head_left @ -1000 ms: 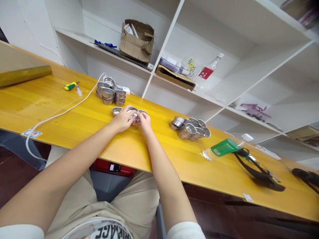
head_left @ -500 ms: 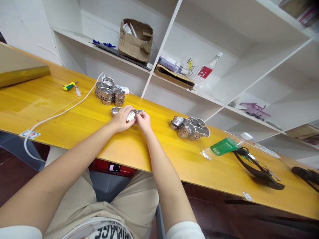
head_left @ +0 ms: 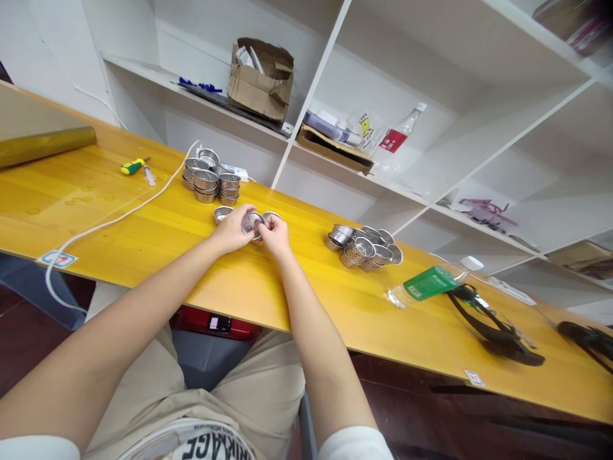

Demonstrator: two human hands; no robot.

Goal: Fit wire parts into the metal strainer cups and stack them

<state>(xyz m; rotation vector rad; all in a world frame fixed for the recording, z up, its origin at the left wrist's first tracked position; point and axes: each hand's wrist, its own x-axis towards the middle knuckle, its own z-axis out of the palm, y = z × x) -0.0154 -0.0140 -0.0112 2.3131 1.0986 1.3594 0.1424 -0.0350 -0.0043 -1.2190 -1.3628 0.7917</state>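
Observation:
Between my hands is a small perforated metal cup (head_left: 251,222), its open top facing me. My left hand (head_left: 233,231) is wrapped round the cup's left side. My right hand (head_left: 274,235) pinches its right side, with fingertips at the rim and inner wall. Another metal cup (head_left: 221,214) stands just left of my left fingers, and one more (head_left: 271,216) shows partly behind my right hand. Stacked perforated cups (head_left: 205,180) stand on the table further back left. A second cluster of cups (head_left: 364,246) is to the right.
On the yellow table (head_left: 158,236) lie a white cable (head_left: 119,216), a green-yellow screwdriver (head_left: 133,167), a green-labelled bottle (head_left: 431,282) and a black strap (head_left: 498,335). White shelves behind hold a cardboard box (head_left: 258,83) and a red-labelled bottle (head_left: 400,133).
My left fingers have drawn back from over the cup, so more of its rim shows. The cup's opening has turned slightly, and my right fingertips have moved slightly left over its rim.

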